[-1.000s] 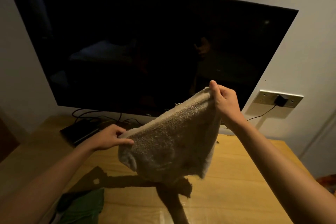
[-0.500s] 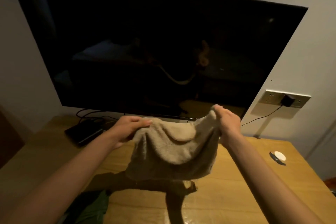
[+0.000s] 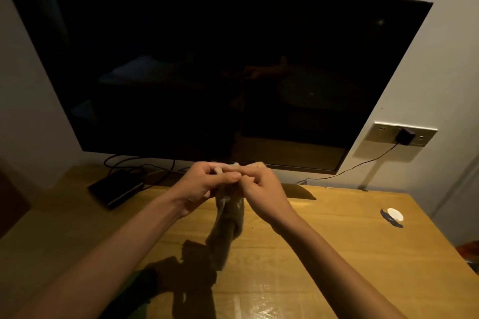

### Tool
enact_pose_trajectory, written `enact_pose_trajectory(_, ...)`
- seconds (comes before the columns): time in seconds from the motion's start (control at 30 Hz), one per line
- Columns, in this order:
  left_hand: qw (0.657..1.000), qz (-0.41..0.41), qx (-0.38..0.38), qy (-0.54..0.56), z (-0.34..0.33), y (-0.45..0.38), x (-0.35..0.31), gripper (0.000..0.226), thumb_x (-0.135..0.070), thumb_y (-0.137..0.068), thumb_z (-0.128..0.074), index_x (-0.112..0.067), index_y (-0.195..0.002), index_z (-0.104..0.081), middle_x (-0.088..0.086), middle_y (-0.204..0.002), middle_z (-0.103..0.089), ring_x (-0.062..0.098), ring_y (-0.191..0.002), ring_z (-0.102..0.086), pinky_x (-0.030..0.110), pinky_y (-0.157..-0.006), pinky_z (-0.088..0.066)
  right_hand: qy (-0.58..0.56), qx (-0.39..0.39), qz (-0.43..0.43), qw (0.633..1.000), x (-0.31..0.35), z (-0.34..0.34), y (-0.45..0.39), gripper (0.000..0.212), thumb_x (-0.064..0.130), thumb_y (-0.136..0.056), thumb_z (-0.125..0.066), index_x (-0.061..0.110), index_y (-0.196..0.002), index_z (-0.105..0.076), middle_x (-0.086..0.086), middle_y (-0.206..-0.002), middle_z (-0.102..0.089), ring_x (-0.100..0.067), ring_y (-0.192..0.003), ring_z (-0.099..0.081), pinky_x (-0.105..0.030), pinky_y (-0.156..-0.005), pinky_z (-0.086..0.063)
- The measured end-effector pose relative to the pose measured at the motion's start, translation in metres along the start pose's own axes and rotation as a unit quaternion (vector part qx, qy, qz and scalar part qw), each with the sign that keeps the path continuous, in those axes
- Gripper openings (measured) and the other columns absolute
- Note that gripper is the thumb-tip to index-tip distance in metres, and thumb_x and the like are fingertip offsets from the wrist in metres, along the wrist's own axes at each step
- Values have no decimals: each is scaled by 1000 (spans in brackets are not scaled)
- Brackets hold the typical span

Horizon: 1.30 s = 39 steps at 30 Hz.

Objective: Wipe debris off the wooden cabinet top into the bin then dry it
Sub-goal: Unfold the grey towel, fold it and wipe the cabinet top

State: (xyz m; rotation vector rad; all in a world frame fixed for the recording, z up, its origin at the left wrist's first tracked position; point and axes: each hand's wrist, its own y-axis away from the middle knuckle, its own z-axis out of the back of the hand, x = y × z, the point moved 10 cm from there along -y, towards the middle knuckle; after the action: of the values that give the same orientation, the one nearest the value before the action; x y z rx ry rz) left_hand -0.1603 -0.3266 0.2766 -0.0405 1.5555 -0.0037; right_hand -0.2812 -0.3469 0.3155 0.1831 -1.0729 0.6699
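My left hand [image 3: 204, 182] and my right hand [image 3: 261, 185] meet above the wooden cabinet top [image 3: 324, 261], just in front of the television's lower edge. Both pinch the top corners of a beige towel [image 3: 228, 230], which hangs folded in half between them, its lower end close to the wood. A wet, shiny patch shows on the wood near the front. A dark green cloth [image 3: 140, 290] lies at the front left, mostly in shadow. No bin is in view.
A large black television [image 3: 220, 67] fills the wall behind the cabinet, its stand foot [image 3: 298, 190] on the wood. A black box with cables [image 3: 116, 189] sits back left. A small white and blue object [image 3: 394, 216] lies right. A wall socket with plug [image 3: 404, 136] is at right.
My hands came together from spread apart, folding the towel in half. The towel, held open before, now hangs narrow and lower over the wood.
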Motion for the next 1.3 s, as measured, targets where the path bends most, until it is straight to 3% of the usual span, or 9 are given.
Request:
enact_pose_trajectory(0.13,999,-13,8,-50,9,8,-11,28,-13,-88,-72,-7,-115,-72,13,-112,-70,23,-108,-65,27,-84,-55,16,23,37,999,-9,23,-11,49,15,-96,-60,47,-132,-56,9,-134,-45,-6,-121,-49,-27,-101,-52)
enact_pose_trajectory(0.23,992,-27,44,-116,9,13,-26,31,-23,-83,-69,-5,-108,-72,11,-111,-66,25,-113,-60,37,-98,-50,146,175,11,974,-46,8,-18,74,20,-94,-71,42,-154,-35,6,-161,-30,-15,-146,-29,-43,-119,-29)
enact_pose_trajectory(0.33,981,-29,71,-179,4,12,-34,22,-25,-81,-63,-12,-95,-74,6,-100,-63,23,-102,-59,39,-90,-49,178,280,-9,943,-73,-8,-16,41,26,-94,-72,30,-134,-62,3,-158,-40,-15,-147,-33,-50,-125,-24)
enact_pose_trajectory(0.43,975,-23,63,-211,8,9,-32,13,-26,-81,-60,-25,-81,-73,0,-94,-62,10,-92,-58,31,-81,-47,120,309,-15,943,-80,-11,-14,19,25,-92,-75,14,-106,-68,-3,-121,-68,-15,-118,-62,-49,-109,-47)
enact_pose_trajectory(0.6,966,-17,13,-258,42,3,-19,14,-16,-93,-63,-19,-94,-77,6,-95,-68,16,-94,-64,33,-78,-52,88,241,-31,966,-89,12,-21,25,23,-79,-87,12,-87,-66,-2,-89,-70,-12,-85,-69,-29,-74,-59)
enact_pose_trajectory(0.87,949,-70,-75,-297,92,-23,-46,23,-18,-86,-77,-36,-100,-76,-13,-94,-76,-1,-94,-70,21,-80,-60,206,61,85,973,-41,73,-57,40,26,-88,-78,20,-126,-67,4,-110,-68,-8,-100,-65,-23,-85,-57)
enact_pose_trajectory(1.03,941,-122,-113,-296,81,-31,-67,25,-17,-88,-74,-35,-104,-74,-16,-102,-71,-5,-100,-63,16,-77,-56,265,-22,104,958,-27,101,-60,19,29,-92,-74,20,-108,-74,7,-96,-64,-8,-89,-59,-22,-74,-51)
enact_pose_trajectory(1.2,932,-104,-59,-342,50,-11,-27,26,-7,-90,-69,-24,-109,-75,-12,-107,-67,2,-103,-63,21,-84,-56,267,12,69,961,-60,89,-24,9,26,-88,-79,27,-96,-76,11,-86,-63,-8,-81,-61,-24,-69,-51)
enact_pose_trajectory(1.3,934,-45,-6,-354,34,18,34,35,-9,-89,-70,-40,-104,-73,-21,-105,-65,-3,-103,-61,20,-84,-55,244,82,14,966,-105,58,18,7,31,-87,-80,34,-92,-76,12,-83,-65,-7,-80,-61,-29,-69,-56)
